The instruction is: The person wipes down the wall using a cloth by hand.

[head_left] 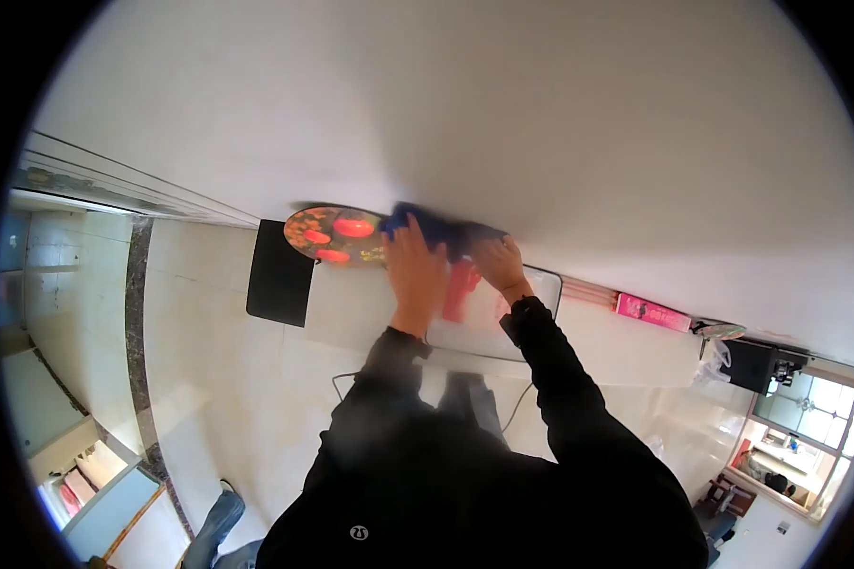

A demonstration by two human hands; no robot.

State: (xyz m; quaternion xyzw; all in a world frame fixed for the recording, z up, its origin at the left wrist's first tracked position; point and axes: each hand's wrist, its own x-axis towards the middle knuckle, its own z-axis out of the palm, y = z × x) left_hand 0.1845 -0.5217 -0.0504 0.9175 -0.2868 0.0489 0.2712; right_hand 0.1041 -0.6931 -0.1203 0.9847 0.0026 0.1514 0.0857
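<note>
both hands are on one dark blue cloth [432,223], right where the pale table [626,351] meets the big white surface behind it. cloth and fingers are motion-blurred, so contact detail is soft.

left hand [416,270]: fingers extended and a bit spread, laid over the cloth's left part. whether they pinch it or only press, can't tell. right hand [499,264]: fingers curled in, narrow, looks like it's holding the right end of the cloth.

around it: oval flower-patterned tray [353,245] just left of the left hand, with red round shapes on it (bowls or print, can't tell). below and between the hands, a clear dark-rimmed case [539,289] with a red item [460,289] showing at it; inside or on top, not clear. black panel [280,280] left of the tray. to the right, thin pinkish sticks [588,292] running up to a pink box [653,311], and a clear plastic bag [714,362] further along.

step in hand, my read: two-handed handling of the cloth, spreading or folding, one frame doesn't settle which. next move calls for a sure hold at both ends, cloth tension kept even, and left fingers clear of the tray edge, since it sits close enough to get nudged.
</note>
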